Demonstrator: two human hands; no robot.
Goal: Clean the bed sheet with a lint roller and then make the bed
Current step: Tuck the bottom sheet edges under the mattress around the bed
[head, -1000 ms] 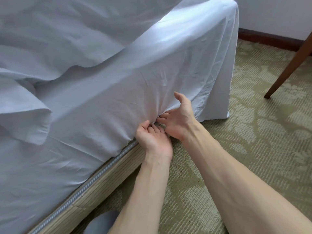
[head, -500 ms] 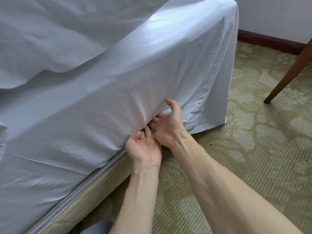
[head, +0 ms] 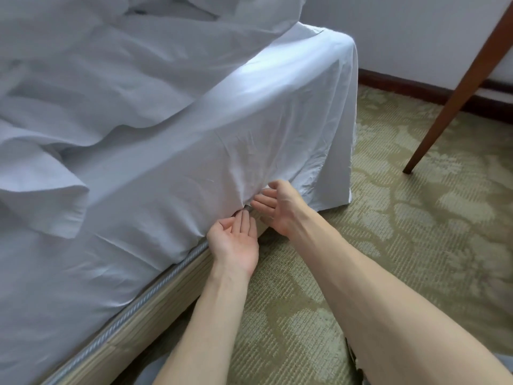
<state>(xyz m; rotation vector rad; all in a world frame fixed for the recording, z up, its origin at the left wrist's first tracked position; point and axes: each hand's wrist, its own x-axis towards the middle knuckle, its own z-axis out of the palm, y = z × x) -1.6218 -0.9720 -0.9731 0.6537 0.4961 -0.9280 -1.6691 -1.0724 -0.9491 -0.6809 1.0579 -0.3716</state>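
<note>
Left hand (head: 234, 240) and right hand (head: 279, 211) lie palm-up, side by side, fingers straight; each grip is released. The fingertips (head: 245, 219) touch the lower edge of the bed sheet (head: 194, 151), which drapes down the side of the bed (head: 155, 298).

Plain white cotton bed sheet (head: 249, 129): uniform, unpatterned, bluish-grey in its shadowed folds.
Crumpled white duvet (head: 111, 65): same plain tint.
Fabric-covered bed base (head: 166, 304): beige with fine lengthwise stripes.
Twisted cord piping (head: 144, 296): silvery grey-blue, spiral-banded.
Woven carpet (head: 416, 259): olive green, finely ribbed, with large pale cream floral motifs.
Tapered wooden furniture leg (head: 458, 90): reddish brown.
Wooden skirting board (head: 402, 85): dark red-brown.
Painted wall (head: 402, 31): plain white, faintly grey in shade.
</note>
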